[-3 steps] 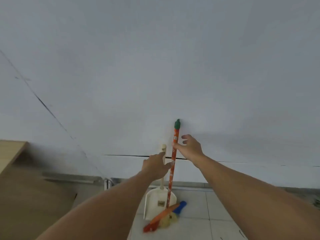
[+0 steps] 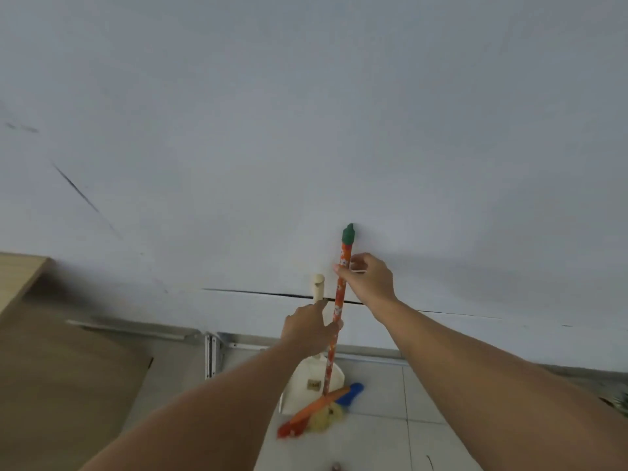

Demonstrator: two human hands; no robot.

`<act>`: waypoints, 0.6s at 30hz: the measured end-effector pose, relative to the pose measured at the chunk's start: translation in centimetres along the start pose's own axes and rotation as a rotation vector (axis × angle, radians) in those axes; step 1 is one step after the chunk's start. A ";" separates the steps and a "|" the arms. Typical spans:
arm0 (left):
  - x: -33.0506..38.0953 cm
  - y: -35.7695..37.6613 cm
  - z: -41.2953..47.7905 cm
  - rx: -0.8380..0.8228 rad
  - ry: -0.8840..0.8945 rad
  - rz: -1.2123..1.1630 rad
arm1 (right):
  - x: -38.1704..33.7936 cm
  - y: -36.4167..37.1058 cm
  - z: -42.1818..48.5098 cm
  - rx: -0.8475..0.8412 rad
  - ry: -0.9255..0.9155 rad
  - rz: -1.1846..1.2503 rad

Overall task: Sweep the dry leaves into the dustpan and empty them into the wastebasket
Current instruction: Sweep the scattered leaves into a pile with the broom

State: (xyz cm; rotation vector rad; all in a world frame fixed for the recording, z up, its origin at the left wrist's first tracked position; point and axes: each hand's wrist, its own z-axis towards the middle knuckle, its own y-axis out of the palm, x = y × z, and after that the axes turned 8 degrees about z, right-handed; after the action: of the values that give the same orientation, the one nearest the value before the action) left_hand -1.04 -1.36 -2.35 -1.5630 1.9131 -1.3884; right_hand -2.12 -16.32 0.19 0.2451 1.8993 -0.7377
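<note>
Holding both bare arms out forward and down, toward a broom (image 2: 341, 290) and a cream dustpan (image 2: 302, 379) leaning side by side against a pale wall (image 2: 306, 130) on a tiled floor (image 2: 373, 443). Gripping the broom's orange handle just below its green cap with the right hand (image 2: 368, 278), laying the thumb across the front and curling the fingers beside and behind it. Resting the left hand (image 2: 312, 328) lower, over the dustpan's upright handle, turning only its back to the camera and setting one fingertip against the broom handle. Hiding whether those fingers are gripping the dustpan handle. Carrying the right wrist higher than the left. Standing beside a wooden surface (image 2: 51, 368) at the left.
</note>
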 end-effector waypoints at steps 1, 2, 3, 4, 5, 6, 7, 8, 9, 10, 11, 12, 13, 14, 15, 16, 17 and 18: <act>0.0 0.8 0.1 -0.009 -0.019 -0.024 | 0.1 0.1 0.3 -0.004 -0.007 0.035; 0.0 1.5 0.1 -0.030 -0.039 -0.047 | 0.2 0.4 0.7 -0.013 -0.019 0.058; 0.0 2.2 0.0 -0.047 -0.056 -0.065 | 0.1 0.6 0.9 -0.018 -0.025 0.072; 0.0 2.6 -0.1 -0.058 -0.073 -0.083 | 0.2 0.8 1.3 -0.019 -0.033 0.090; -0.1 3.0 -0.1 -0.056 -0.085 -0.094 | 0.1 1.0 1.5 -0.017 -0.029 0.110; -0.2 3.3 -0.2 -0.059 -0.097 -0.113 | 0.2 1.3 1.7 -0.022 -0.024 0.142; -0.2 3.5 -0.3 -0.055 -0.100 -0.128 | 0.2 1.6 1.7 -0.033 -0.016 0.169; 0.0 3.5 -0.5 -0.051 -0.102 -0.143 | 0.2 1.8 1.8 -0.044 -0.009 0.198; 0.1 3.5 -0.6 -0.041 -0.102 -0.157 | 0.2 2.0 1.8 -0.052 -0.001 0.213; 0.3 3.4 -0.7 -0.036 -0.107 -0.163 | 0.3 2.1 1.7 -0.049 -0.002 0.218; 0.5 3.4 -0.6 -0.031 -0.114 -0.168 | 0.3 2.0 1.5 -0.041 -0.005 0.210; 0.7 3.3 -0.7 -0.029 -0.123 -0.170 | 0.3 1.8 1.3 -0.029 -0.012 0.201; 1.0 3.3 -0.5 -0.021 -0.123 -0.173 | 0.3 1.5 1.0 -0.017 -0.015 0.191; 1.4 3.2 -0.5 -0.011 -0.119 -0.158 | 0.3 1.1 0.6 -0.009 -0.020 0.192; 1.9 3.2 -0.4 0.001 -0.109 -0.148 | 0.2 0.5 0.1 0.002 -0.028 0.206; 2.6 3.0 -0.6 -0.003 -0.099 -0.147 | 0.1 -0.1 -0.3 0.014 -0.042 0.222; 3.2 3.1 -0.7 0.000 -0.077 -0.152 | -0.1 -0.8 -0.9 0.027 -0.050 0.239; 4.0 3.1 -0.9 -0.011 -0.062 -0.165 | -0.2 -1.4 -1.5 0.042 -0.057 0.256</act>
State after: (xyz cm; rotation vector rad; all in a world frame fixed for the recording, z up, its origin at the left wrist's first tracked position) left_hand -4.95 -4.61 -3.13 -1.7831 1.7937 -1.3782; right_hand -3.86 -16.49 1.28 0.4791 1.7592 -0.6052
